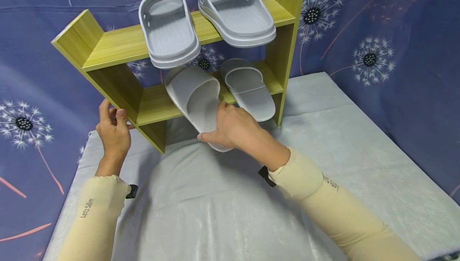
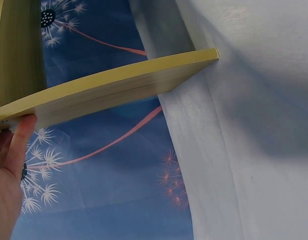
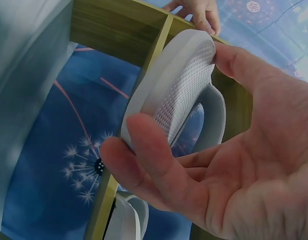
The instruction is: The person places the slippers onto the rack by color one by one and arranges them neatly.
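Observation:
A wooden two-tier shoe rack [image 1: 122, 47] stands on the cloth. My right hand [image 1: 235, 127] grips a grey slide sandal [image 1: 205, 103] by its sole near one end, thumb on one edge and fingers on the other. The right wrist view shows the held slide sandal [image 3: 186, 85] edge-on, its textured footbed toward the strap. The strap end overlaps the lower shelf. Beside it, a matching slide sandal [image 1: 253, 99] rests on that shelf. At the rack's left side panel, my left hand [image 1: 115, 131] touches the outer face with its fingertips [image 2: 27, 122].
Two pale grey clogs [image 1: 169, 31] [image 1: 238, 11] sit on the top shelf, toes jutting past its front edge. Light grey cloth [image 1: 352, 141] covers the table. Blue fabric with dandelion prints [image 1: 359, 21] hangs behind and at the sides.

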Action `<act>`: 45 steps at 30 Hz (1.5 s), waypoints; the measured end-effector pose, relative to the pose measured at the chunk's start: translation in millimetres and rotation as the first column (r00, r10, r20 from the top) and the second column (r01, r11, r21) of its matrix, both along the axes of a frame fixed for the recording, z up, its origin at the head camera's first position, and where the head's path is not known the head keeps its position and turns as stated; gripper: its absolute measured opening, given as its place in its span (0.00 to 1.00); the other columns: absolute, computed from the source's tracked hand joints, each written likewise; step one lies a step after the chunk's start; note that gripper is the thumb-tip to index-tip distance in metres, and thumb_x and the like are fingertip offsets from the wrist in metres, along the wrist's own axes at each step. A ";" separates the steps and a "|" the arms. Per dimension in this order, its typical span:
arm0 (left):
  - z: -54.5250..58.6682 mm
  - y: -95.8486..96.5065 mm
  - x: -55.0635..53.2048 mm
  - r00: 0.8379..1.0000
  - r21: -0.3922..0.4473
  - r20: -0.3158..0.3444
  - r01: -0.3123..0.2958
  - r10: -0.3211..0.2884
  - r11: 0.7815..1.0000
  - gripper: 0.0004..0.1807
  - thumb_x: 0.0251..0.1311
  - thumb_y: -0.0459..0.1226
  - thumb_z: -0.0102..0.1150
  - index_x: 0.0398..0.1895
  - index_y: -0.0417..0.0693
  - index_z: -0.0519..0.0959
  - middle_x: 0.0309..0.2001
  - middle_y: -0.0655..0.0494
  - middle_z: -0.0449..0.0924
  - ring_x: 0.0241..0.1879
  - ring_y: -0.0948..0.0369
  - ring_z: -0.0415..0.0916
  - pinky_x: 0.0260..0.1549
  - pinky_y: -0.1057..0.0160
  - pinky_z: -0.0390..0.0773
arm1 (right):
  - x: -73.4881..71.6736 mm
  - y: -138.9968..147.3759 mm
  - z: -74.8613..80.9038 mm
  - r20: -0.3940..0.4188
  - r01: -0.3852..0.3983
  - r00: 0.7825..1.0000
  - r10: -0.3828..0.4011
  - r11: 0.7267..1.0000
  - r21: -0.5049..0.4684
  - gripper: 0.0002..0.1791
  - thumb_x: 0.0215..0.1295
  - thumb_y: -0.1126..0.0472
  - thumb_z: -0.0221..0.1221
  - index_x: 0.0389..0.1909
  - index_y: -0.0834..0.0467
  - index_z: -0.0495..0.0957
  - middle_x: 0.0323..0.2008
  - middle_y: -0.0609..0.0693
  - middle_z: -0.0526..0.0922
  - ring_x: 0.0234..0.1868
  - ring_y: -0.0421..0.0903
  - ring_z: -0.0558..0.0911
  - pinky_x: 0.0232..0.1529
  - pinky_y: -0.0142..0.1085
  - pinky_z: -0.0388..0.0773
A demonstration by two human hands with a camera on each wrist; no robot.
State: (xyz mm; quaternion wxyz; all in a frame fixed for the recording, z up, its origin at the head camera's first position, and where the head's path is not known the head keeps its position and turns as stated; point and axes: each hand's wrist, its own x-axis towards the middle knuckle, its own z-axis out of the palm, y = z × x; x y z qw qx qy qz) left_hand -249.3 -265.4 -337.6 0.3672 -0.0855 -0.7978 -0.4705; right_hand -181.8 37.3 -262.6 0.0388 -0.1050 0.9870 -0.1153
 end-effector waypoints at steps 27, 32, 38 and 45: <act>1.2 0.6 1.0 0.999 -0.032 -0.031 0.008 -0.009 0.999 0.20 0.61 0.42 0.44 0.58 0.63 0.64 0.38 0.47 0.78 0.28 0.70 0.78 0.17 0.76 0.76 | -28.9 -10.6 1.8 -0.060 0.006 0.998 -0.008 0.999 -0.033 0.49 0.41 0.28 0.54 0.54 0.63 0.64 0.50 0.55 0.72 0.49 0.54 0.72 0.47 0.44 0.72; 0.3 -0.5 0.6 0.999 -0.033 -0.031 0.009 -0.010 0.999 0.20 0.61 0.42 0.44 0.58 0.63 0.64 0.38 0.47 0.78 0.28 0.71 0.77 0.17 0.75 0.76 | -33.5 -13.9 0.1 -0.086 0.014 0.996 -0.018 0.999 -0.051 0.45 0.41 0.29 0.55 0.49 0.62 0.68 0.47 0.54 0.74 0.45 0.53 0.74 0.42 0.44 0.75; 0.3 -1.5 0.9 1.000 -0.020 -0.021 0.022 -0.022 1.000 0.20 0.61 0.42 0.44 0.58 0.62 0.64 0.39 0.45 0.78 0.28 0.70 0.77 0.17 0.75 0.77 | -38.2 -18.7 -0.1 -0.099 0.020 0.995 -0.025 0.998 -0.052 0.43 0.40 0.29 0.55 0.45 0.62 0.70 0.44 0.54 0.76 0.41 0.53 0.75 0.38 0.43 0.75; 1.1 -0.7 0.5 0.999 -0.029 -0.034 0.019 -0.020 0.999 0.20 0.61 0.42 0.44 0.58 0.62 0.64 0.38 0.47 0.78 0.28 0.69 0.78 0.17 0.73 0.77 | -45.5 -27.0 3.1 -0.054 0.028 0.998 -0.026 0.999 0.022 0.42 0.43 0.28 0.52 0.46 0.61 0.71 0.47 0.52 0.75 0.44 0.52 0.74 0.42 0.43 0.74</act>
